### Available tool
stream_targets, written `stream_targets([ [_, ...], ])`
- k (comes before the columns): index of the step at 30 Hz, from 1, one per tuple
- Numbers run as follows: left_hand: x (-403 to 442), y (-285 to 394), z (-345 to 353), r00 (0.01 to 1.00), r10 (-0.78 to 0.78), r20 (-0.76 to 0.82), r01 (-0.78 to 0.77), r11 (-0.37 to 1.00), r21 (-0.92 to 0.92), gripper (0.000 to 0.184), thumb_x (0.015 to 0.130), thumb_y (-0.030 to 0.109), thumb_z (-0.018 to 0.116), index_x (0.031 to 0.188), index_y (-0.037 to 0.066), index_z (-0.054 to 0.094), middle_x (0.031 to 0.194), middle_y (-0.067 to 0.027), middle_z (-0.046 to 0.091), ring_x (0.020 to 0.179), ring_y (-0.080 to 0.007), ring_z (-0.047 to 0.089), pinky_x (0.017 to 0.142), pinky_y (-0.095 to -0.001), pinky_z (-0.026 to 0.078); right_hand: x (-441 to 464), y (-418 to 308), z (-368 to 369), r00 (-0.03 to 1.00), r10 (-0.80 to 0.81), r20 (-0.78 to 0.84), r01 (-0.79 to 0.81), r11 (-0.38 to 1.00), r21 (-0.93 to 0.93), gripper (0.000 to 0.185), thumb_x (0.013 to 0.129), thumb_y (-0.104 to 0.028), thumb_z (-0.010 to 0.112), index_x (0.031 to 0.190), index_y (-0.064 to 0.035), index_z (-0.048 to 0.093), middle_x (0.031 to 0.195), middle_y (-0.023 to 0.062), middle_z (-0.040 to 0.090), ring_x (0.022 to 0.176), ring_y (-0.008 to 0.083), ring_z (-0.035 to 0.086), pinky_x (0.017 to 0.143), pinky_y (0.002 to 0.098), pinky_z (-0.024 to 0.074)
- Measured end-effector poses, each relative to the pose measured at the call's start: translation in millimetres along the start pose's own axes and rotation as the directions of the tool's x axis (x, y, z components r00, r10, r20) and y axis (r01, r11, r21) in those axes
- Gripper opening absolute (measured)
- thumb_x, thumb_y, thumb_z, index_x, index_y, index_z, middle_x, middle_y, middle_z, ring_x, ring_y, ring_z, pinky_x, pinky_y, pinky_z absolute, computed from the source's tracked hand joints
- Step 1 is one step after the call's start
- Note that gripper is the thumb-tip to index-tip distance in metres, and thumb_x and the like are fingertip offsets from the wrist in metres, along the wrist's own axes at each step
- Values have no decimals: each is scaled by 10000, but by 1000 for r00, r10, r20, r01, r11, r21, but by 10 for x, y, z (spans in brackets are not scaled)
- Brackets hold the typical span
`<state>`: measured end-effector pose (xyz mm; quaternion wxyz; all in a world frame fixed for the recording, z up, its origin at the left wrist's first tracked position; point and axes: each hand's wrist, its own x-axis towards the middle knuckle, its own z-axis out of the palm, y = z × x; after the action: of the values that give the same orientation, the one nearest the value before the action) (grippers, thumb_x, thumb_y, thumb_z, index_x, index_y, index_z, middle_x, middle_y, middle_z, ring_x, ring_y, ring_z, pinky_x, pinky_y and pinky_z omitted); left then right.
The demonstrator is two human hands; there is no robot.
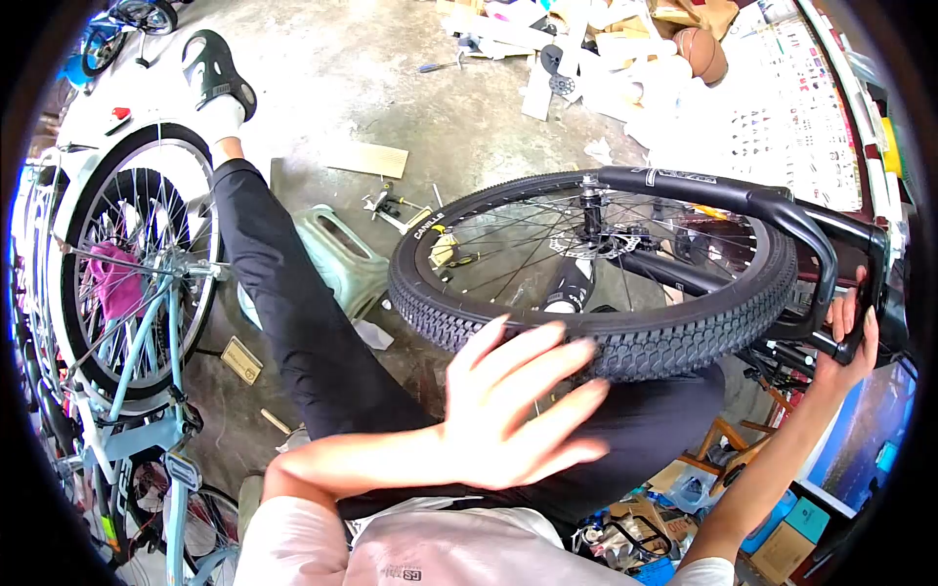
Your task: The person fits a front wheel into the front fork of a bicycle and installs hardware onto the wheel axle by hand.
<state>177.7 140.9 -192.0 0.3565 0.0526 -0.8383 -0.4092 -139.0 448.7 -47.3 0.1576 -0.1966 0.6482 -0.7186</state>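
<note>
A bicycle wheel [694, 342] with a black knobby tyre lies tilted nearly flat across my lap, joined to a black bicycle frame [703, 184]. A metal brake disc shows at its hub [592, 227]. My left hand [518, 405] is over the near side of the tyre, fingers spread and slightly blurred; whether it touches the rubber I cannot tell. At the far right, my right hand [848, 342] is wrapped around a black tube of the frame, with its fingers partly hidden behind it.
At left stands a light blue bicycle [147, 342] with a pink cloth in its wheel. A pale green plastic stool [342, 259], hand tools [389, 203] and a small wooden board [367, 159] are on the concrete floor. Cardboard scraps and a basketball [700, 55] lie at the back.
</note>
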Motion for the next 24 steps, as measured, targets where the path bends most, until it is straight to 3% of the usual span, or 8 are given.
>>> stream_targets([
  [1, 130, 16, 157, 999, 50, -5, -50, 998, 40, 530, 808, 542, 717, 1083, 90, 673, 1191, -163, 652, 1108, -324, 612, 1046, -513, 350, 2, -8, -22, 1000, 10, -20, -10, 1000, 19, 567, 970, -210, 487, 1427, 96, 347, 722, -15, 381, 588, 64, 358, 639, 243, 308],
  [5, 363, -80, 529, 977, 197, -77, -161, 929, 332, 450, 874, 459, 652, 1177, 126, 665, 1190, -66, 679, 1054, -210, 641, 1030, -427, 387, 33, 20, 20, 1000, 1, -9, -1, 1000, 19, 541, 969, -197, 478, 1408, 102, 374, 711, -11, 378, 582, 75, 361, 659, 260, 314],
  [9, 603, -240, 587, 939, 337, -74, -276, 863, 424, 504, 875, 474, 628, 1248, 136, 619, 1201, -73, 659, 1014, -213, 641, 960, -415, 438, 111, -17, 42, 999, 16, -38, -15, 1000, 8, 511, 973, -182, 487, 1378, 120, 412, 715, 3, 404, 583, 95, 391, 686, 275, 353],
  [13, 1121, -514, 552, 892, 445, -79, -385, 840, 383, 610, 829, 531, 651, 1267, 110, 595, 1151, -75, 633, 956, -235, 625, 864, -412, 469, 242, -55, 224, 992, 67, -112, -62, 997, 40, 385, 1003, -188, 482, 1285, 72, 511, 695, -8, 382, 592, 91, 380, 682, 271, 349],
  [16, 1594, -865, 521, 832, 545, -105, -448, 771, 452, 573, 813, 569, 659, 1193, 141, 629, 1044, -31, 650, 886, -220, 618, 765, -374, 471, 316, -27, 313, 996, 89, 2, -87, 975, 206, 356, 1007, -191, 465, 1237, 76, 520, 727, 0, 379, 639, 104, 390, 702, 282, 351],
  [19, 1982, -1108, 369, 836, 540, -100, -442, 770, 461, 471, 860, 482, 667, 1166, 126, 620, 993, -74, 638, 885, -275, 612, 775, -385, 474, 440, 57, 513, 991, 73, 109, -106, 936, 336, 443, 989, -226, 483, 1299, 92, 472, 752, -2, 379, 674, 104, 390, 754, 311, 356],
  [21, 2103, -1161, 199, 914, 406, -17, -367, 843, 392, 486, 812, 372, 719, 1164, 68, 576, 1049, -146, 580, 964, -346, 551, 843, -451, 433, 556, 124, 613, 971, 46, 233, -135, 914, 383, 490, 980, -257, 500, 1325, 89, 460, 751, -7, 378, 676, 106, 387, 765, 319, 355],
  [24, 2156, -1331, 58, 920, 388, -62, -329, 846, 420, 460, 846, 348, 687, 1186, 66, 560, 1004, -170, 568, 917, -368, 549, 818, -456, 435, 719, 181, 682, 977, 23, 211, -102, 922, 373, 511, 969, -288, 523, 1318, 82, 476, 741, -11, 401, 680, 115, 409, 806, 334, 386],
])
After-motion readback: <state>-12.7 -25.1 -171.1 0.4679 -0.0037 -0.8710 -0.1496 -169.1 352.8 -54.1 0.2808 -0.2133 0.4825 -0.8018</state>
